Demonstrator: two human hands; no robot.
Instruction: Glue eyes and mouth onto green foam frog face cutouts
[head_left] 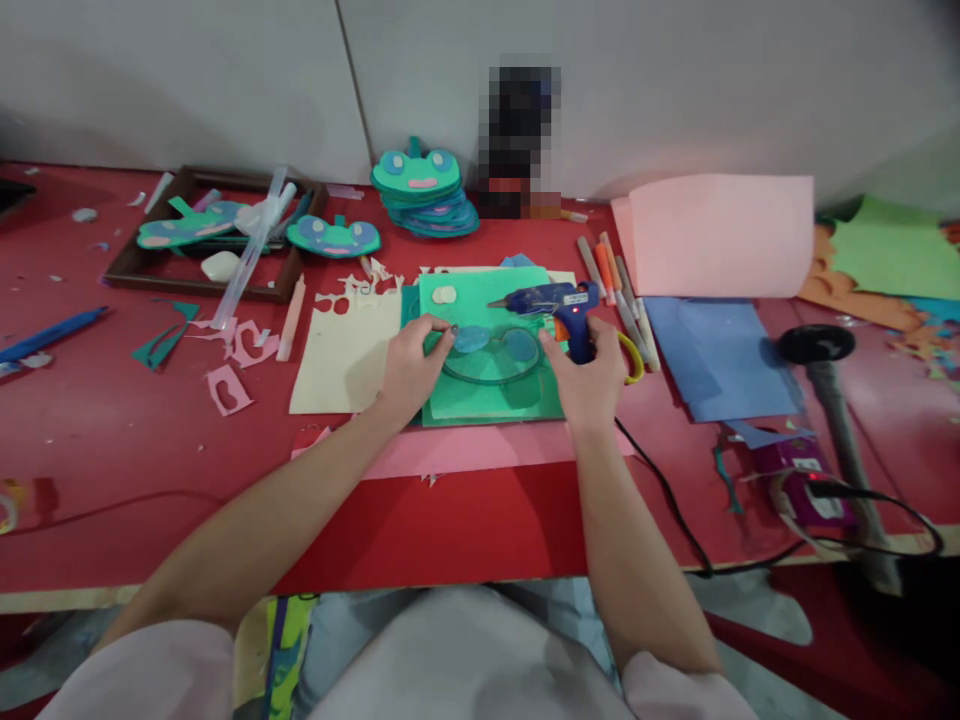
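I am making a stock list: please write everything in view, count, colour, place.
Glue gun: 1, blue, centre
Face piece: 1, green and blue, centre
Discs: several, white, behind face piece
Layered sheets: several, mostly green, centre
Side sheets: several, mixed, right
Other faces: one stack plus 2, green, back
Tray: 1, brown, back left
Sticks: several, clear, across tray
Markers: several, mixed, right
Handle: 1, yellow, beside markers
Pen: 1, blue, far left
Scraps: many, mixed, scattered
Box: 1, purple, right
Cables: several, mostly black, right
Post: 1, grey, right
Pixelated patch: 1, dark, back
Table: 1, red, throughout
Left hand: 1, bare, at face piece
Right hand: 1, bare, holding glue gun
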